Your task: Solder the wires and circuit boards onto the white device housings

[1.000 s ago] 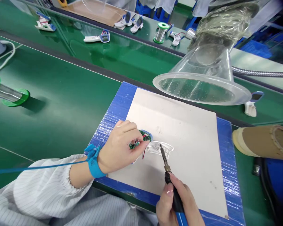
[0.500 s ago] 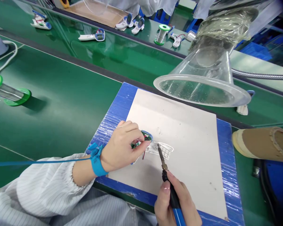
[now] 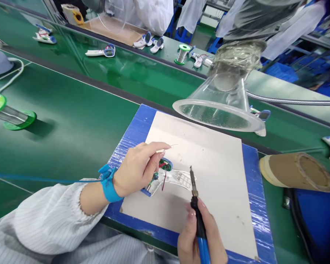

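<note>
My right hand (image 3: 202,234) grips a soldering iron (image 3: 200,223) with a black and blue handle. Its metal tip points up and away, over the white sheet just right of the housing. Thumb and forefinger of my left hand (image 3: 140,165) are pinched on a thin solder wire (image 3: 174,145), whose end sticks out past the fingertips. Beneath that hand lies an opened white and blue device housing (image 3: 178,178), with a green circuit board (image 3: 166,165) and a dark red wire (image 3: 164,181) showing. My left fingers hide part of the housing. A blue strap (image 3: 110,185) circles my left wrist.
A blue-edged board with a white sheet (image 3: 209,176) lies on the green bench. Above its far side hangs a clear extraction hood (image 3: 222,110). A solder spool (image 3: 12,113) stands left, a brown cardboard tube (image 3: 294,172) right. Several device housings (image 3: 101,52) sit farther back.
My left hand has lifted off the circuit board, uncovering more of the housing. The iron's tip has moved away from the housing to the right. The whole view has shifted slightly.
</note>
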Demonstrator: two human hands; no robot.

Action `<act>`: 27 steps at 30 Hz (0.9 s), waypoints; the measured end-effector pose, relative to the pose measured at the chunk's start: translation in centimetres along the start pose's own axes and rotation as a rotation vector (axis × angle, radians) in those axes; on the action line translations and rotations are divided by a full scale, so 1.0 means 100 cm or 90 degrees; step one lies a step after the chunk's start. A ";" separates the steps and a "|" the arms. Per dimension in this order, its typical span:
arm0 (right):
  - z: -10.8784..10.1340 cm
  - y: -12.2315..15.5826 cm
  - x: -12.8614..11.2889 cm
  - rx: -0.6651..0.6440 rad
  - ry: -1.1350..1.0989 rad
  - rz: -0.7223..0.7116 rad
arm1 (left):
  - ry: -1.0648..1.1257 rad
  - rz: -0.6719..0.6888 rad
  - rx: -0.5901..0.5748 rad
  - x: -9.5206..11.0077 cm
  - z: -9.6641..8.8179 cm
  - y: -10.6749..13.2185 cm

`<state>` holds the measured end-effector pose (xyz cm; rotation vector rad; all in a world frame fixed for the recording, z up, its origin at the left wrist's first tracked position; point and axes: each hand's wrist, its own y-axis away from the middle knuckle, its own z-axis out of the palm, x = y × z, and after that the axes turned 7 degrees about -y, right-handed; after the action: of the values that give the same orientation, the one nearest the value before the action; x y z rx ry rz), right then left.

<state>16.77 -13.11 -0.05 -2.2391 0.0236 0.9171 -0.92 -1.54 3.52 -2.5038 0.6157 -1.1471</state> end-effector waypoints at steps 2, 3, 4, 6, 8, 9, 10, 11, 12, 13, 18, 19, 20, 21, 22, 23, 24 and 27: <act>0.004 -0.002 0.004 -0.034 0.041 0.003 | 0.011 0.105 -0.087 -0.004 0.001 -0.007; 0.006 -0.002 0.007 -0.064 0.067 0.001 | 0.008 0.168 -0.155 -0.006 0.003 -0.011; 0.008 -0.002 0.011 -0.095 0.092 -0.004 | -0.002 0.223 -0.230 -0.008 0.004 -0.014; 0.012 0.000 0.018 -0.137 0.118 -0.022 | -0.032 0.286 -0.349 -0.012 0.006 -0.021; 0.015 0.004 0.022 -0.144 0.113 -0.038 | -0.075 0.307 -0.399 -0.015 0.004 -0.027; 0.017 0.006 0.024 -0.144 0.110 -0.040 | -0.100 0.311 -0.401 -0.016 0.002 -0.030; 0.018 0.009 0.024 -0.144 0.105 -0.041 | -0.127 0.314 -0.398 -0.017 -0.001 -0.033; 0.020 0.011 0.025 -0.147 0.100 -0.044 | -0.150 0.314 -0.391 -0.018 -0.005 -0.037; 0.021 0.012 0.026 -0.150 0.096 -0.048 | -0.168 0.309 -0.387 -0.019 -0.008 -0.041; 0.023 0.014 0.026 -0.151 0.095 -0.052 | -0.177 0.300 -0.388 -0.020 -0.011 -0.044; 0.029 0.018 0.031 -0.168 0.126 -0.055 | -0.130 0.179 -0.431 -0.023 -0.024 -0.053; 0.029 0.018 0.032 -0.175 0.131 -0.054 | -0.112 0.152 -0.452 -0.023 -0.027 -0.053; 0.029 0.018 0.032 -0.182 0.134 -0.051 | -0.095 0.128 -0.479 -0.023 -0.030 -0.053; 0.029 0.018 0.032 -0.191 0.135 -0.047 | -0.080 0.103 -0.508 -0.023 -0.033 -0.053; 0.028 0.018 0.031 -0.200 0.136 -0.044 | -0.072 0.075 -0.536 -0.023 -0.036 -0.054; 0.028 0.017 0.029 -0.209 0.138 -0.041 | -0.068 0.040 -0.558 -0.023 -0.039 -0.055; 0.027 0.016 0.027 -0.217 0.140 -0.036 | -0.067 0.002 -0.576 -0.022 -0.040 -0.057; 0.023 0.011 0.019 -0.239 0.135 -0.021 | -0.076 -0.128 -0.592 -0.017 -0.040 -0.063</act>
<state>16.52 -12.09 -3.08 -2.6680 -0.0959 0.7071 -3.43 4.29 7.77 -3.4388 1.0683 -0.8656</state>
